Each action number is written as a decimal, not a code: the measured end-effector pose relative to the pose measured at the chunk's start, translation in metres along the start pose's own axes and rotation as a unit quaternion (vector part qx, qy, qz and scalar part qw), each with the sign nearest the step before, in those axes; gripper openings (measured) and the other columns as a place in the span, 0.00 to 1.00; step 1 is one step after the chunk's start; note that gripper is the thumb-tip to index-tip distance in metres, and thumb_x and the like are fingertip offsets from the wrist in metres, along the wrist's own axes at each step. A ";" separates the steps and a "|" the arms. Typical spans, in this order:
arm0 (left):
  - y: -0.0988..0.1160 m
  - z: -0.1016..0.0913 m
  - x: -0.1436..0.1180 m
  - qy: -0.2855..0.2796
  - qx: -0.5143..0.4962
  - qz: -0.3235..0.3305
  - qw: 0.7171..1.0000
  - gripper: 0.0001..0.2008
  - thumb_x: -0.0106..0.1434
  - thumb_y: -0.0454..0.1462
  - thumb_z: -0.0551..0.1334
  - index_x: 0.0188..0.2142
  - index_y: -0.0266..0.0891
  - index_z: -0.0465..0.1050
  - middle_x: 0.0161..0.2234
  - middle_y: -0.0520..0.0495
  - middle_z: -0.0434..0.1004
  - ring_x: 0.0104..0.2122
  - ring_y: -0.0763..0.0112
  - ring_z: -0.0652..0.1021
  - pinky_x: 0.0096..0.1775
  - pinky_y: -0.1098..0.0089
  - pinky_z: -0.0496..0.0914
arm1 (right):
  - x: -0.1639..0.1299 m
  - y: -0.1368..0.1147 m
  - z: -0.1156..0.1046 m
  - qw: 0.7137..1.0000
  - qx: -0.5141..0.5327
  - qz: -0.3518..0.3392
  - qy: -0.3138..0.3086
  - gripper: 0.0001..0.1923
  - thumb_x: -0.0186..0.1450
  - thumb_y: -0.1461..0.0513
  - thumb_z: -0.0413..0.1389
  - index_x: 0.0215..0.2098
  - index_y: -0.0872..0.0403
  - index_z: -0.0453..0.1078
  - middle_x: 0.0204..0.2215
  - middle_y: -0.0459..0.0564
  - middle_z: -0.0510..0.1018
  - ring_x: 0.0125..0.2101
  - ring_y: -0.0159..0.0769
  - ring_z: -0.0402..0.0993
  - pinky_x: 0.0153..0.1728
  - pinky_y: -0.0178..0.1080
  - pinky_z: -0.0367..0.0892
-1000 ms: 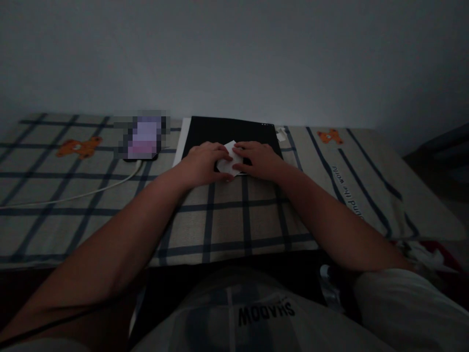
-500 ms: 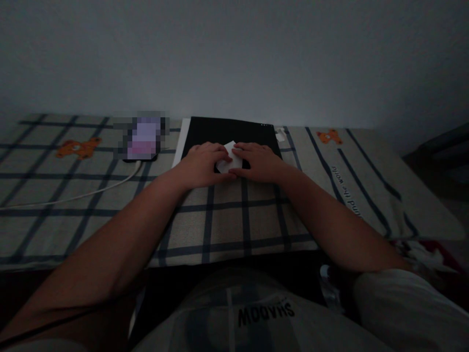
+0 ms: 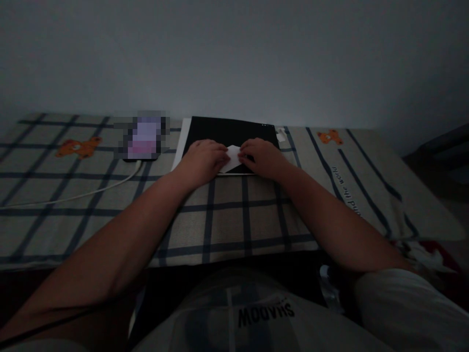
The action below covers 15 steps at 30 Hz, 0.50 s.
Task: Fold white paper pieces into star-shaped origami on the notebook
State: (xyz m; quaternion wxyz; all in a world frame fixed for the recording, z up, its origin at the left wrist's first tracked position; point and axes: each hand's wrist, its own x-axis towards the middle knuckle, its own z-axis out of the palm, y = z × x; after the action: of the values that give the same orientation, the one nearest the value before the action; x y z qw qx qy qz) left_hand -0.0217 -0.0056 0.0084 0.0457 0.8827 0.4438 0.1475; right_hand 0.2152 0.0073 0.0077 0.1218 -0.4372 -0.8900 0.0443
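"Where's the white paper (image 3: 233,158)?"
"Over the black booklet (image 3: 227,130), between the left hand (image 3: 207,159) and the right hand (image 3: 264,157)."
"Are both gripping it?"
"Yes, the left fingers grasp its left side, and the right finger and thumb pinch its right edge."
"Is that red thing (image 3: 449,254) a container?"
"Too dark to tell; crumpled white pieces (image 3: 427,256) lie against or in it."
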 end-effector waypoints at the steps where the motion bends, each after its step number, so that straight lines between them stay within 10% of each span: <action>1: 0.000 -0.001 0.000 0.008 0.005 -0.004 1.000 0.16 0.74 0.39 0.59 0.50 0.43 0.87 0.59 0.39 0.84 0.61 0.44 0.78 0.62 0.44 0.67 | 0.000 0.002 0.000 1.000 0.004 -0.008 0.001 0.17 0.77 0.61 0.52 0.51 0.59 0.83 0.53 0.62 0.83 0.54 0.51 0.75 0.55 0.49 0.66; 15: 0.007 -0.008 -0.003 -0.016 0.049 -0.036 0.998 0.18 0.75 0.45 0.62 0.55 0.39 0.85 0.58 0.39 0.84 0.59 0.48 0.80 0.60 0.51 0.71 | 0.000 0.010 0.010 0.973 0.153 -0.172 0.021 0.17 0.70 0.65 0.56 0.49 0.54 0.86 0.46 0.57 0.85 0.50 0.46 0.77 0.53 0.48 0.70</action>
State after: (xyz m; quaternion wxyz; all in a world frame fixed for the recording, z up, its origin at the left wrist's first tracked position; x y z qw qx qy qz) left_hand -0.0203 -0.0129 0.0173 0.0147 0.8696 0.4811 0.1099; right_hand 0.2203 0.0134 -0.0033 0.2115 -0.2543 -0.9319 0.1487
